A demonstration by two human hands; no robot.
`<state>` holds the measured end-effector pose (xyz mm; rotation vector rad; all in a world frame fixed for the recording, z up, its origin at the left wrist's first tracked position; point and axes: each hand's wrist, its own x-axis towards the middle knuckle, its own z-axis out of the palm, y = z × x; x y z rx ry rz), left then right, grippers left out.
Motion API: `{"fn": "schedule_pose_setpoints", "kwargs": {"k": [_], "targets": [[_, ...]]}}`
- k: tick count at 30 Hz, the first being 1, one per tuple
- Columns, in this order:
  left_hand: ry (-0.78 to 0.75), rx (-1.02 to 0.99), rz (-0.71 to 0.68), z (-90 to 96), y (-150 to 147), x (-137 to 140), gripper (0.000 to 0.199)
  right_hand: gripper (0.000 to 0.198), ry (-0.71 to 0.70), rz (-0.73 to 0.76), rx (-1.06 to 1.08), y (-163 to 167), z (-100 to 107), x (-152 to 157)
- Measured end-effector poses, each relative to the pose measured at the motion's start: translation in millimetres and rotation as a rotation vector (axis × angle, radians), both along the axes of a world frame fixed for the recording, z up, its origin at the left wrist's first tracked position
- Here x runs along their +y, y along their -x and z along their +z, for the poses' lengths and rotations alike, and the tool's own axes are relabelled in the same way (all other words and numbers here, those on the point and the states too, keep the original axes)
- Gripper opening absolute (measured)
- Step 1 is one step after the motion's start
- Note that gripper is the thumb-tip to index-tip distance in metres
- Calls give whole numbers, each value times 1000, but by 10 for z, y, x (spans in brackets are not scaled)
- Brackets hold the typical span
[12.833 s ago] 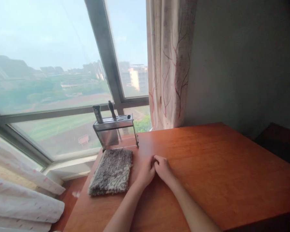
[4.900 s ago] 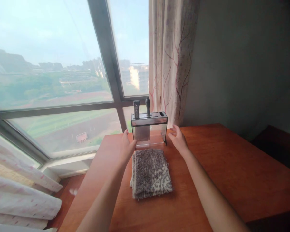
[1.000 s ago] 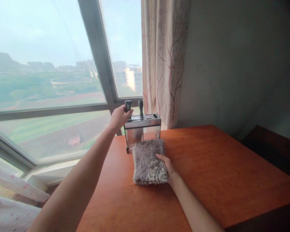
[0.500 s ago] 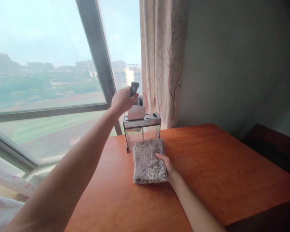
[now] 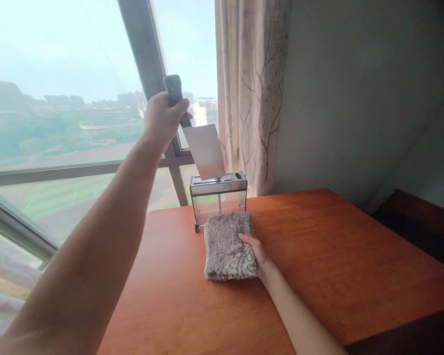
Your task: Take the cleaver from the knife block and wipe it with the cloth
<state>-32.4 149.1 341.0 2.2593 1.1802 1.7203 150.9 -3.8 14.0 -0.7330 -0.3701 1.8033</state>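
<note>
Your left hand (image 5: 163, 121) is fisted around the black handle of a broad steel cleaver (image 5: 206, 150). Your right hand (image 5: 257, 251) lies flat, fingers extended, on the grey folded towel (image 5: 227, 244). The blade, half sunk a moment ago, is now almost clear of the steel-and-glass knife block (image 5: 218, 197).

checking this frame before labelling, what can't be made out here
Head view, the only one:
- Cleaver: the blade's bottom edge is hidden by the knife block top.
- Its handle is mostly covered by the left hand.
- Right hand: fingertips are hidden under the folded grey towel.

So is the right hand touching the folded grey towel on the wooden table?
Touching. The head view shows the right hand resting with fingers on the folded grey towel's right edge, no gap visible.
</note>
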Motion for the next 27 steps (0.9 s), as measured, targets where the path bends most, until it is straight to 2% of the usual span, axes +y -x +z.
{"fn": "schedule_pose_setpoints", "kwargs": {"k": [5,10,14,19,24,27], "targets": [[128,-482,-83,15,258,-71,30,31,-16,-8,2,1,6,-3],[256,-691,-102,-271,445,-169,23,31,-20,13,55,-2,-19,20],[459,-824,-174,-676,460,-339,17,34,-21,21,111,4,4,22],[649,-1045,-207,-1314,425,-563,14,34,-17,39,153,8,74,-2],[801,-1195,-147,-1950,417,-755,15,33,-55,8,172,-63,110,-6],[836,-1228,-116,-2267,382,-887,16,34,-70,-16,157,-126,133,-16]]}}
